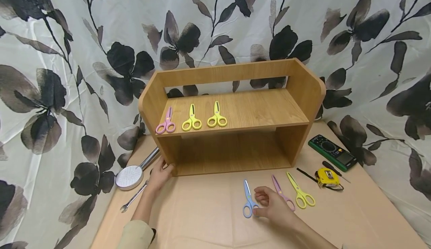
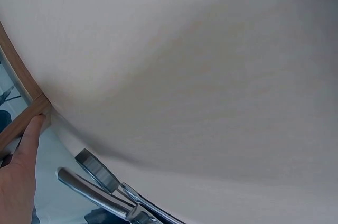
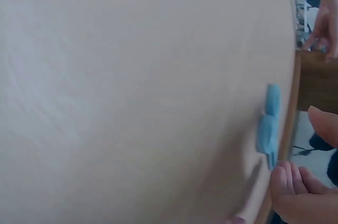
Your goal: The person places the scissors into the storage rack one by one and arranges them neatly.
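A two-tier wooden shelf (image 1: 232, 144) stands on the table. My left hand (image 1: 162, 174) holds its lower left front corner, one finger against the edge in the left wrist view; the other fingers are partly hidden. Blue scissors (image 1: 248, 200) lie in front of the shelf, blades pointing away from me. My right hand (image 1: 274, 206) hovers beside their handles, thumb and loosely bent fingers apart. The right wrist view shows a gap between that hand and the blue scissors (image 3: 268, 129). Pink scissors (image 1: 282, 191), partly behind the right hand, and yellow-green scissors (image 1: 301, 194) lie to the right.
The upper tier bears pink scissors (image 1: 166, 122) and two yellow scissors (image 1: 192, 120). Left of the shelf are a shower head (image 1: 129, 177) and a wrench (image 1: 134, 196). A green multimeter (image 1: 333, 152), tape measure (image 1: 327, 178) and screwdriver (image 1: 331, 168) lie right. Floral cloth hangs behind.
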Demonstrator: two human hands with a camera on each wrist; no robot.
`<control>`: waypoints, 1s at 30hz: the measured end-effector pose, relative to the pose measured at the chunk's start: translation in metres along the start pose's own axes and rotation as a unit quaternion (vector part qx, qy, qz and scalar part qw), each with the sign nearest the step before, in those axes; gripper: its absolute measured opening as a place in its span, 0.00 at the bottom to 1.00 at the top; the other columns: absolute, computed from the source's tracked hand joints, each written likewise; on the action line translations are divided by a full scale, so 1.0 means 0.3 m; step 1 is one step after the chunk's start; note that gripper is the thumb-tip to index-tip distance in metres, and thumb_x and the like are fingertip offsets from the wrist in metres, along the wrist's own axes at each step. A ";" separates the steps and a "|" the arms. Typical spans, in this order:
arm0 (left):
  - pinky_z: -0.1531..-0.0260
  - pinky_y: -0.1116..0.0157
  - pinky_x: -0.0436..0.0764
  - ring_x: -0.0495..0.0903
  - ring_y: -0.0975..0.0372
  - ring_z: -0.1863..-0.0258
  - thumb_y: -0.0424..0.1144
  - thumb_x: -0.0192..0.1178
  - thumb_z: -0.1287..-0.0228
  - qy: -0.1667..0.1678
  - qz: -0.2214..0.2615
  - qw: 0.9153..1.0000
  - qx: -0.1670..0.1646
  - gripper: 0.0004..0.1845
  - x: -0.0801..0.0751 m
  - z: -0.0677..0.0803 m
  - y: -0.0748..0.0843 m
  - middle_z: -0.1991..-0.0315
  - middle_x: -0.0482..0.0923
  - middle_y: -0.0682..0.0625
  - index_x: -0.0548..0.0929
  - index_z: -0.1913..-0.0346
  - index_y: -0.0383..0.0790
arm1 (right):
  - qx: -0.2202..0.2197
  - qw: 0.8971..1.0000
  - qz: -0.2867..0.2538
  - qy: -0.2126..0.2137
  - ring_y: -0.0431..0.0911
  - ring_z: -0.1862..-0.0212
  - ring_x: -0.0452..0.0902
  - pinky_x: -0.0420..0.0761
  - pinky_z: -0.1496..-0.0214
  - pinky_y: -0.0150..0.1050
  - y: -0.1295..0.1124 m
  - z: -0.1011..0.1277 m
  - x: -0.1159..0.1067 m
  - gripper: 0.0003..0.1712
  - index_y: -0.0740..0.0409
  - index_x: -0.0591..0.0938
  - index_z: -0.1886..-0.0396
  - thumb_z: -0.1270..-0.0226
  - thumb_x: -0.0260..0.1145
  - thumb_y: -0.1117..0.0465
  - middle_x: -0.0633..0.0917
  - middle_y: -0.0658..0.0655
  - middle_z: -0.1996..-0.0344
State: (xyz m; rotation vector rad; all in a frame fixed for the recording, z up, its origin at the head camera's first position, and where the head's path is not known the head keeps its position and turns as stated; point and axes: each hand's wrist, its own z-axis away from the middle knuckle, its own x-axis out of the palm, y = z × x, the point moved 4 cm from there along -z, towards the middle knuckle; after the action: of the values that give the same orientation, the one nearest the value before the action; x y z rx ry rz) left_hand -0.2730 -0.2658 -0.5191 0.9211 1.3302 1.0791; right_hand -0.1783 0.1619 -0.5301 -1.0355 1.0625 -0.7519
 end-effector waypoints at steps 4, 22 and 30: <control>0.52 0.62 0.83 0.73 0.44 0.35 0.32 0.54 0.23 -0.003 0.001 1.000 0.003 0.35 0.002 0.002 0.002 0.23 0.63 0.34 0.58 0.18 0.48 | -0.003 1.000 0.024 0.015 0.54 0.43 0.79 0.82 0.38 0.42 0.036 0.004 0.021 0.41 0.73 0.75 0.38 0.52 0.84 0.69 0.82 0.63 0.47; 0.67 0.69 0.81 0.82 0.55 0.59 0.28 0.54 0.26 0.009 0.009 1.000 0.013 0.34 0.002 0.006 -0.004 0.26 0.67 0.32 0.62 0.19 0.44 | -0.007 0.994 0.092 0.060 0.43 0.55 0.76 0.82 0.50 0.33 0.054 -0.004 0.045 0.32 0.63 0.81 0.51 0.58 0.84 0.70 0.82 0.53 0.58; 0.71 0.68 0.79 0.79 0.60 0.68 0.29 0.55 0.26 0.001 0.005 1.000 0.014 0.35 0.000 0.000 -0.002 0.26 0.67 0.34 0.62 0.19 0.47 | -0.004 0.987 0.133 0.087 0.38 0.59 0.76 0.80 0.53 0.30 0.049 -0.004 0.056 0.26 0.56 0.83 0.56 0.58 0.82 0.69 0.82 0.48 0.62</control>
State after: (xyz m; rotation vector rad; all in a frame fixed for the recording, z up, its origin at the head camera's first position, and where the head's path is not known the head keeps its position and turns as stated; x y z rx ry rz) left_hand -0.2729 -0.2659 -0.5197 0.9473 1.3468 1.0728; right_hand -0.1738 0.1517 -0.5495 -0.8236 1.3254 -0.6292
